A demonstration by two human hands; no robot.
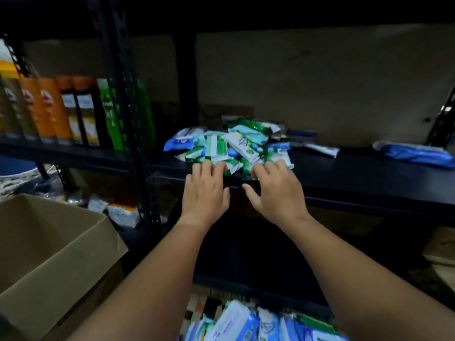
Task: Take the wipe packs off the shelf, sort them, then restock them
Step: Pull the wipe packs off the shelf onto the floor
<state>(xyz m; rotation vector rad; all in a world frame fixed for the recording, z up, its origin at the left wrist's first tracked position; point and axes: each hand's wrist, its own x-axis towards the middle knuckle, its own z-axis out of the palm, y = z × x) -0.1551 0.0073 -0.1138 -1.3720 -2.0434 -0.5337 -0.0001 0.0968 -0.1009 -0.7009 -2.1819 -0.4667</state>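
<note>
A loose heap of green, white and blue wipe packs (231,143) lies on the black shelf (357,175) in front of me. My left hand (205,190) and my right hand (275,190) both reach over the shelf's front edge. Their fingertips rest on the nearest green packs of the heap, with fingers spread and slightly bent. I see no pack lifted. A single blue pack (413,153) lies apart at the right end of the shelf, and a small white pack (325,150) sits between it and the heap.
An open cardboard box (49,247) stands at my lower left. More blue and white wipe packs (258,326) are piled on the floor below. Orange, white and green bottles (56,112) fill the left shelf bay behind a black upright post (128,107).
</note>
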